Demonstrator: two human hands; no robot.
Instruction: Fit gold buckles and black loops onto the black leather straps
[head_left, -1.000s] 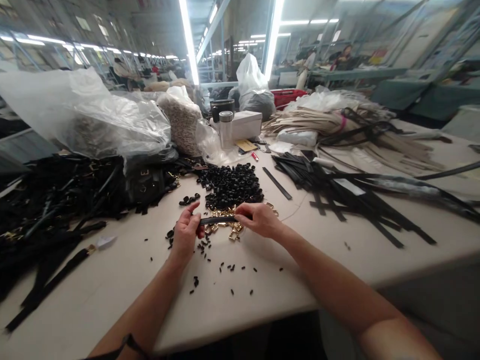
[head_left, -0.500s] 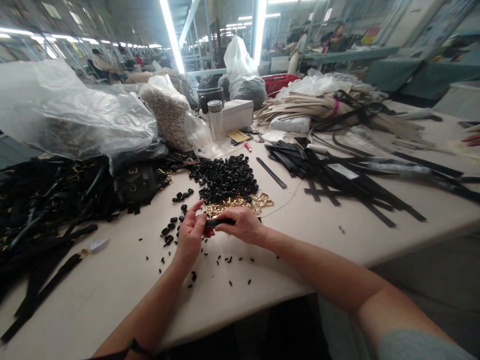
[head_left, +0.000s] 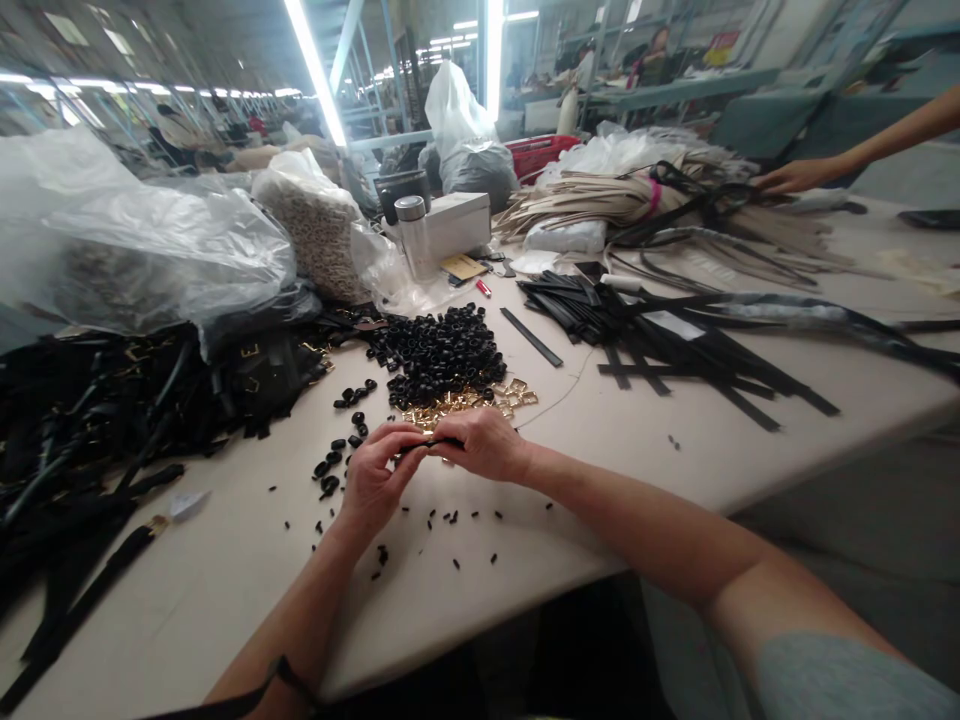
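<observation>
Between my two hands is a short black strap (head_left: 429,446), mostly covered by the fingers. My left hand (head_left: 379,465) pinches one end with thumb and fingers; my right hand (head_left: 487,445) grips the other end. Just beyond them lie gold buckles (head_left: 442,410), partly hidden by my hands. A heap of small black loops (head_left: 442,355) sits behind the buckles, and several loose black loops (head_left: 328,485) lie left of my left hand. Tiny black bits (head_left: 452,517) are scattered on the table nearer to me.
At left are tangled black straps with gold hardware (head_left: 150,400) beneath plastic bags (head_left: 172,230). Black strips (head_left: 675,350) lie right, beige strips (head_left: 592,200) farther back. A clear bottle (head_left: 413,238) stands by a white box (head_left: 461,222). Another person's hand (head_left: 802,177) touches straps at far right.
My left fingers have closed further over the strap, covering more of it. The other person's arm has reached in from the right to the straps. The view has shifted slightly right.
</observation>
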